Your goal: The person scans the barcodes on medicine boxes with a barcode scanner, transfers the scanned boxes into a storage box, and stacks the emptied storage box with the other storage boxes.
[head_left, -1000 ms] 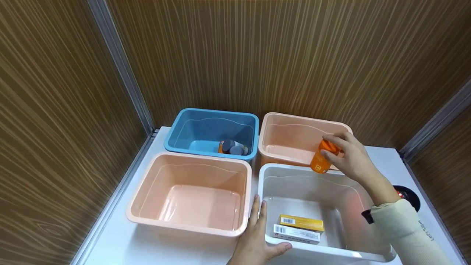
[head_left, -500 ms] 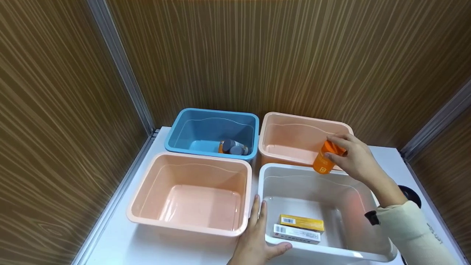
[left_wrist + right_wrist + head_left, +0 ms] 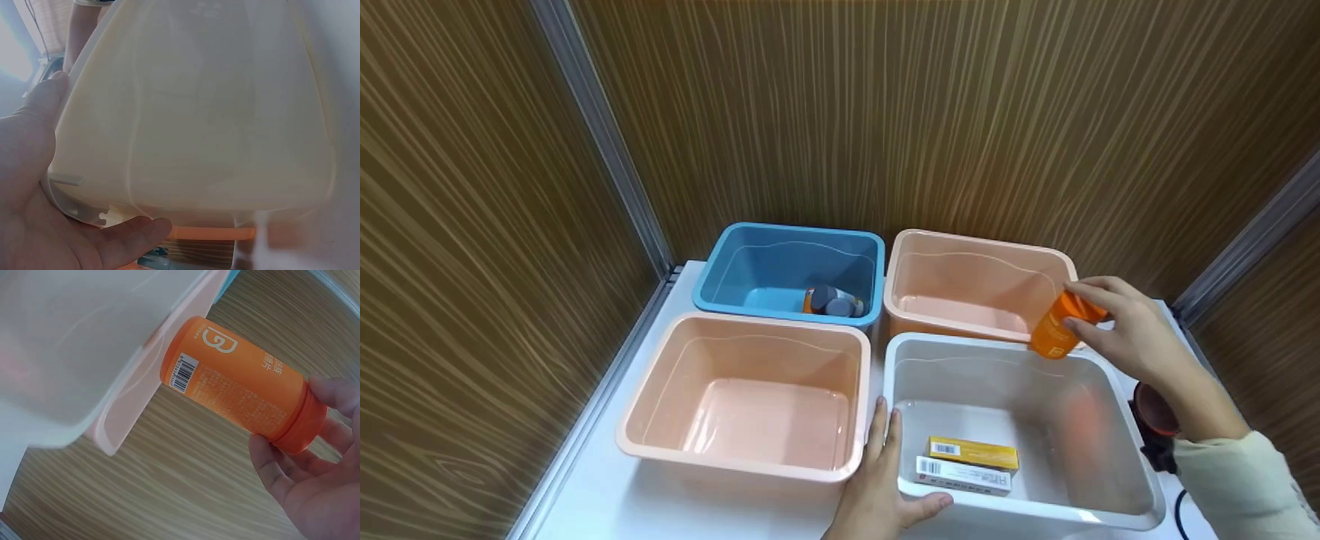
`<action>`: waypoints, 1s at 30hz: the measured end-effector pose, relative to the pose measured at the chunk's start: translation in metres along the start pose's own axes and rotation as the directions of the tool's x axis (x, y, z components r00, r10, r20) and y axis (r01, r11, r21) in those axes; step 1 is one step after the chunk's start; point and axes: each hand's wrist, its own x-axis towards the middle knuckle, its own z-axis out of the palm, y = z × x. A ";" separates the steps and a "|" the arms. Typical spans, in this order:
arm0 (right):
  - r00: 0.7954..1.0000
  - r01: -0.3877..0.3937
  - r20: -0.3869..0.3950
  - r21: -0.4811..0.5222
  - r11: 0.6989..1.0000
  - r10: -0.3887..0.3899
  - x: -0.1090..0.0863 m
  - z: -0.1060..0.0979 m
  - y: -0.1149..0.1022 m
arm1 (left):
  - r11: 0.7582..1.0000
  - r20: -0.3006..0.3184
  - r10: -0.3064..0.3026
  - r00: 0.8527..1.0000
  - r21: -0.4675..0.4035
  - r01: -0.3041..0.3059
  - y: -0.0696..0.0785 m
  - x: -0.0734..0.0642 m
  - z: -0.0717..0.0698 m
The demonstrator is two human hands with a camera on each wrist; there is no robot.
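My right hand (image 3: 1144, 334) grips an orange pill bottle (image 3: 1054, 326) by its cap. The bottle hangs tilted over the back right rim of the white tub (image 3: 960, 420); in the right wrist view its barcode and pale lettering show. My left hand (image 3: 874, 484) rests at the front left corner of the white tub, fingers straight along the side and thumb spread along the front. In the left wrist view those fingers (image 3: 138, 236) touch the tub near its rim. On the tub's floor a yellow box (image 3: 973, 453) and a white box (image 3: 964, 476) lie side by side.
Behind the white tub stands a pink tub (image 3: 960, 307), and another pink tub (image 3: 772, 412) is to its left. A blue tub (image 3: 769, 296) at the back left holds grey-capped bottles (image 3: 840, 304). A dark round device (image 3: 1155, 412) sits at the right. Wood-grain walls enclose the table.
The right hand has moved to the right with the orange pill bottle, away from the middle of the back pink tub's front rim. The left hand has stayed in place.
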 end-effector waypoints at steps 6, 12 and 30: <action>0.996 -0.087 0.017 -0.002 0.996 0.087 -0.013 -0.013 0.008 | 0.999 0.017 -0.043 0.999 -0.010 0.043 0.000 0.003 0.001; 0.991 -0.132 0.020 0.000 0.991 0.132 -0.028 -0.023 0.020 | 0.998 0.025 -0.056 0.998 -0.007 0.056 0.001 0.003 0.000; 0.959 -0.282 -0.044 -0.079 0.956 0.279 -0.063 -0.026 0.056 | 0.999 0.022 -0.018 1.000 0.028 0.017 0.000 0.001 0.000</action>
